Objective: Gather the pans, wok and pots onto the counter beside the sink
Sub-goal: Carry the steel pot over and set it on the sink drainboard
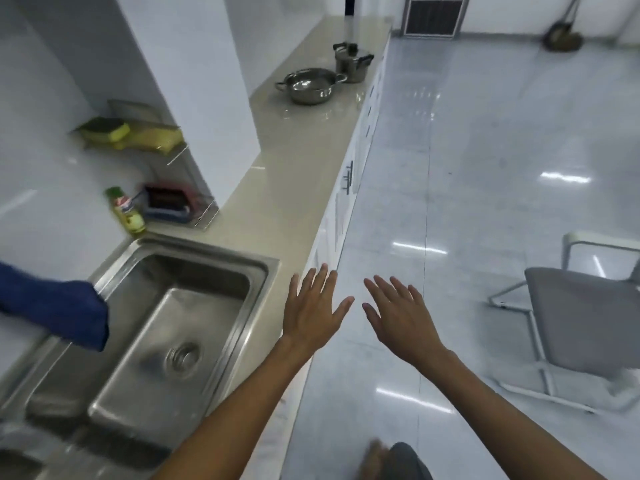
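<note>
Both hands were empty, fingers spread flat: the left hand (313,311) over the worktop's (277,188) front edge by the sink (180,306), the right hand (398,313) out over the floor. The open pot (310,85) and lidded pot (351,61) sat well apart from them, near the far front edge. Dragging either pot carelessly could probably tip it off that edge.
</note>
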Demonstrator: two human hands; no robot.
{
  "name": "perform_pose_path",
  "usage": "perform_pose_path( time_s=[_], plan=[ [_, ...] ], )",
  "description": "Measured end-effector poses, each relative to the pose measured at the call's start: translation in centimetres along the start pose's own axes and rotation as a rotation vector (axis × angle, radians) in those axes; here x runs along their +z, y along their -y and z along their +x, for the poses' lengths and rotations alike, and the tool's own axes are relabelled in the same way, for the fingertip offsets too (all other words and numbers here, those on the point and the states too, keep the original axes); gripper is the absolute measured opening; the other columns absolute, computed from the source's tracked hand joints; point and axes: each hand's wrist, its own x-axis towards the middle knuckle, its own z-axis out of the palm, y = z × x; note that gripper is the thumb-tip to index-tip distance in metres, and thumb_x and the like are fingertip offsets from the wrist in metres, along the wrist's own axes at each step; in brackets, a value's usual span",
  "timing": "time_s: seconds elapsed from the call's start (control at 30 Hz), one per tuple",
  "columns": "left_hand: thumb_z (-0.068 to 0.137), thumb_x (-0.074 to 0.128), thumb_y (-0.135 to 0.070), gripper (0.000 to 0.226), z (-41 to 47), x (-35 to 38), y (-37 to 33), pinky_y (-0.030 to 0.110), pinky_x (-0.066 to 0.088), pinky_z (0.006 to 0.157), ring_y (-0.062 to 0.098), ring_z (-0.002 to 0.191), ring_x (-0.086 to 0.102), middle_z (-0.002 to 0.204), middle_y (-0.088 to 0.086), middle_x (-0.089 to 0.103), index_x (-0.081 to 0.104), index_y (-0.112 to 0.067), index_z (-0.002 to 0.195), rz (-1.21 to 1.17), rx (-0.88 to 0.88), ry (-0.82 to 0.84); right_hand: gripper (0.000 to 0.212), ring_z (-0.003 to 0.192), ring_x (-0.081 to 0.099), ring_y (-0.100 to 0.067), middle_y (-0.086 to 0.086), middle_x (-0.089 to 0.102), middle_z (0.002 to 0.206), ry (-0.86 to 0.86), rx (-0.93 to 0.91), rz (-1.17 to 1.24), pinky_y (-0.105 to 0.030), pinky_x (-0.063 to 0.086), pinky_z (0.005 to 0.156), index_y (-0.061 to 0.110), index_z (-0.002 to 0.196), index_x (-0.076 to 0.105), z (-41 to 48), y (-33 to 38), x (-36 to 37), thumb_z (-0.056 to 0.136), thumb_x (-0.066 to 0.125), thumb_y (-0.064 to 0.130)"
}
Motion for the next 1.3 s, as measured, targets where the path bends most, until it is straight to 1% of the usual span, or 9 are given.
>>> perform_pose_path(
  time_s=[0.1, 0.2, 0.33, 0.43, 0.53, 0.83, 1.0, 1.1, 1.3],
  plan=[
    [0.096, 0.016, -0.071, 0.08, 8.1, 1.4, -0.3, 0.051, 0.012, 0.122, 0.025, 0.15, 0.031, 0.163, 0.003, 0.033, 0.039, -0.021, 0.153, -0.014, 0.003, -0.008, 0.056, 0.149, 0.035, -0.032, -0.004, 0.041, 0.16, 0.0, 0.025, 0.024, -0.051, 0.03, 0.12, 0.022, 0.155, 0.037, 7.0, -4.0, 0.2, 0.105, 0.036, 0.047],
    [0.095, 0.016, -0.072, 0.079, 16.6, 2.5, -0.6, 0.05, 0.008, 0.123, 0.023, 0.152, 0.026, 0.165, 0.002, 0.028, 0.035, -0.023, 0.155, -0.001, -0.019, 0.034, 0.057, 0.149, 0.034, -0.031, -0.004, 0.039, 0.161, 0.02, -0.006, 0.021, -0.05, 0.029, 0.121, 0.022, 0.155, 0.036, 14.7, -8.1, 0.2, 0.105, 0.034, 0.048],
    [0.096, 0.015, -0.071, 0.078, 27.3, 3.3, -1.8, 0.048, 0.005, 0.123, 0.02, 0.153, 0.021, 0.167, 0.0, 0.024, 0.029, -0.024, 0.157, -0.031, -0.088, 0.073, 0.056, 0.144, 0.044, -0.03, -0.005, 0.047, 0.155, 0.011, -0.006, 0.094, -0.048, 0.036, 0.116, 0.019, 0.152, 0.042, 25.2, -13.6, -0.9, 0.104, 0.038, 0.047],
    [0.092, 0.01, -0.075, 0.084, 35.6, 2.6, -2.5, 0.049, 0.014, 0.124, 0.02, 0.151, 0.028, 0.164, 0.0, 0.031, 0.031, -0.023, 0.156, -0.078, -0.136, 0.058, 0.055, 0.135, 0.053, -0.026, -0.004, 0.054, 0.15, 0.013, -0.023, 0.145, -0.044, 0.045, 0.108, 0.018, 0.149, 0.045, 33.5, -17.2, -2.3, 0.104, 0.039, 0.048],
    [0.095, 0.018, -0.071, 0.08, 43.0, 1.9, -2.2, 0.048, 0.023, 0.122, 0.021, 0.148, 0.035, 0.162, 0.003, 0.036, 0.034, -0.02, 0.154, -0.129, -0.171, 0.022, 0.055, 0.13, 0.057, -0.027, -0.002, 0.056, 0.148, 0.002, -0.032, 0.189, -0.043, 0.049, 0.102, 0.019, 0.149, 0.044, 41.0, -20.0, -3.4, 0.104, 0.038, 0.049],
    [0.097, 0.024, -0.067, 0.075, 66.4, 3.8, 1.3, 0.045, 0.033, 0.117, 0.02, 0.143, 0.043, 0.157, 0.004, 0.045, 0.038, -0.017, 0.152, -0.173, -0.25, -0.089, 0.054, 0.121, 0.062, -0.025, 0.0, 0.061, 0.141, -0.02, -0.104, 0.27, -0.041, 0.053, 0.094, 0.024, 0.149, 0.043, 65.5, -26.2, -2.9, 0.104, 0.036, 0.052],
    [0.101, 0.036, -0.059, 0.067, 78.4, 3.6, 4.8, 0.04, 0.039, 0.109, 0.024, 0.135, 0.052, 0.154, 0.005, 0.049, 0.039, -0.015, 0.151, -0.27, -0.386, -0.132, 0.054, 0.124, 0.06, -0.02, 0.004, 0.058, 0.144, 0.038, -0.089, 0.392, -0.042, 0.054, 0.092, 0.032, 0.149, 0.036, 79.5, -28.9, -3.1, 0.102, 0.032, 0.057],
    [0.101, 0.039, -0.056, 0.065, 85.0, 2.7, 6.9, 0.041, 0.042, 0.106, 0.027, 0.132, 0.054, 0.152, 0.006, 0.051, 0.04, -0.014, 0.15, -0.301, -0.475, -0.149, 0.05, 0.122, 0.062, -0.018, 0.007, 0.058, 0.145, 0.06, -0.074, 0.491, -0.042, 0.054, 0.095, 0.032, 0.148, 0.037, 87.6, -30.4, -3.7, 0.102, 0.038, 0.054],
    [0.1, 0.043, -0.054, 0.06, 96.7, 1.8, 13.7, 0.044, 0.045, 0.103, 0.031, 0.129, 0.055, 0.147, 0.008, 0.055, 0.045, -0.017, 0.146, -0.382, -0.728, -0.231, 0.046, 0.106, 0.069, -0.02, 0.002, 0.064, 0.135, 0.095, -0.103, 0.603, -0.042, 0.055, 0.088, 0.028, 0.143, 0.042, 103.3, -32.5, -2.1, 0.102, 0.045, 0.047]
  ],
)
